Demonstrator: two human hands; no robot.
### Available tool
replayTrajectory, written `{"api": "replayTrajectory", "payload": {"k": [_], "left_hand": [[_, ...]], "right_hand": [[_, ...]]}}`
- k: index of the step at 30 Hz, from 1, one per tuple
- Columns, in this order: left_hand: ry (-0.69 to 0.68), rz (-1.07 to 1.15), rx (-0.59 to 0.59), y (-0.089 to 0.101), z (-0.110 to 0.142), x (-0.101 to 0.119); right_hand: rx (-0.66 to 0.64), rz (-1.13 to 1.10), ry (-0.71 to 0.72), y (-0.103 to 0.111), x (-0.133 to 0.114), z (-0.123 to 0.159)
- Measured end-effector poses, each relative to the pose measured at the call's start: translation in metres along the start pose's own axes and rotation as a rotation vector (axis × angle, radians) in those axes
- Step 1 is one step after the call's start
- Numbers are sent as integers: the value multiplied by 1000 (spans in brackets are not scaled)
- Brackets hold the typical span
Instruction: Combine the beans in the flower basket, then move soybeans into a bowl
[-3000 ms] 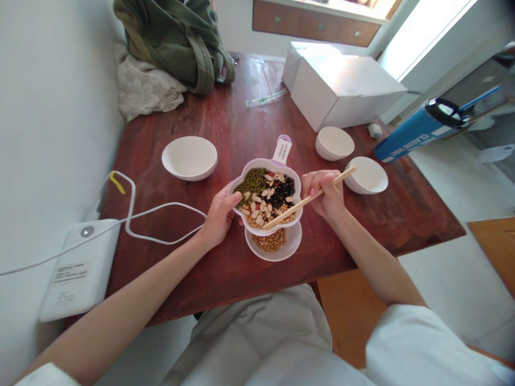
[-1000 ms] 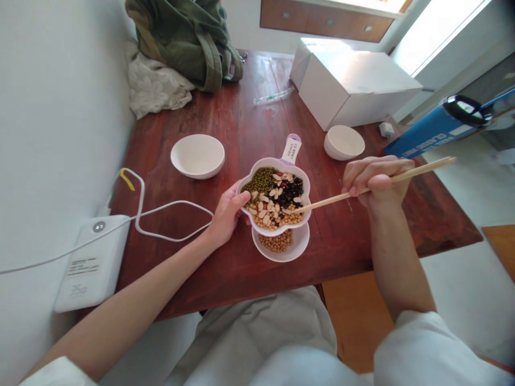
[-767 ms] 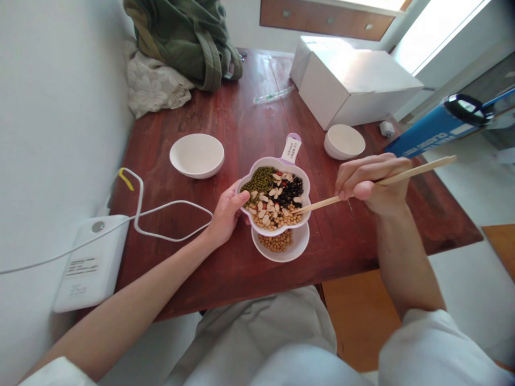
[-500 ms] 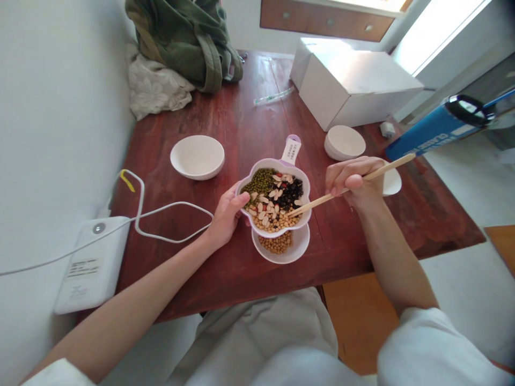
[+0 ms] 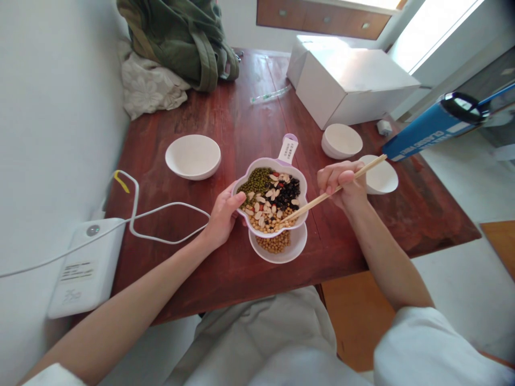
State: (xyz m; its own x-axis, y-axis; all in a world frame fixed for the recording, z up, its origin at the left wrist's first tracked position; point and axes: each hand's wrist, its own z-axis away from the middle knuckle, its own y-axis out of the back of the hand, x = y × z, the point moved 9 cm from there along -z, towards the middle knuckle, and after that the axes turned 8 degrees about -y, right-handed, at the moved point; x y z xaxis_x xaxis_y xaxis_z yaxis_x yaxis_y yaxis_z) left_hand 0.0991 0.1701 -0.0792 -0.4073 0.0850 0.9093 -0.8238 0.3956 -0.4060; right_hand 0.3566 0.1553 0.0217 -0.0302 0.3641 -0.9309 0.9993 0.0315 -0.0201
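My left hand (image 5: pixel 224 212) grips the left rim of a white flower-shaped bowl (image 5: pixel 302 170) with a purple edge and a labelled handle, thumb on top. In it lie mung beans (image 5: pixel 257 181), black beans (image 5: pixel 290 192), pale peanut halves (image 5: pixel 263 206), a few red bits and soybeans (image 5: pixel 270 225). My right hand (image 5: pixel 341 181) is closed round wooden chopsticks (image 5: pixel 317 200), whose tips touch the soybeans near the lower right of the bowl. Partly hidden beneath the flower-shaped bowl stands a round white bowl (image 5: pixel 298 246) with soybeans in it.
White bowls stand at left (image 5: pixel 193 155), at right (image 5: pixel 341 142) and behind my right hand (image 5: pixel 382 177). Further back are a white box (image 5: pixel 354 80), a green bag (image 5: pixel 177 43) and a blue can (image 5: pixel 430 126). A white cable (image 5: pixel 161 206) runs to a power bank-like device (image 5: pixel 86 268).
My right hand has moved left and slightly down, bringing the chopstick tips further left among the soybeans. The left hand still grips the bowl. The whole view has shifted slightly.
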Motion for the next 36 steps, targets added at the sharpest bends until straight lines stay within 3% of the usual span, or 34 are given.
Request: {"api": "replayTrajectory", "payload": {"k": [16, 29, 36], "left_hand": [[-12, -12, 9, -2, 0, 2], [-3, 5, 16, -2, -1, 3], [-5, 13, 15, -2, -1, 2]], "right_hand": [[32, -109, 62, 1, -5, 3], [119, -79, -51, 5, 6, 2], [158, -51, 36, 10, -11, 0]]}}
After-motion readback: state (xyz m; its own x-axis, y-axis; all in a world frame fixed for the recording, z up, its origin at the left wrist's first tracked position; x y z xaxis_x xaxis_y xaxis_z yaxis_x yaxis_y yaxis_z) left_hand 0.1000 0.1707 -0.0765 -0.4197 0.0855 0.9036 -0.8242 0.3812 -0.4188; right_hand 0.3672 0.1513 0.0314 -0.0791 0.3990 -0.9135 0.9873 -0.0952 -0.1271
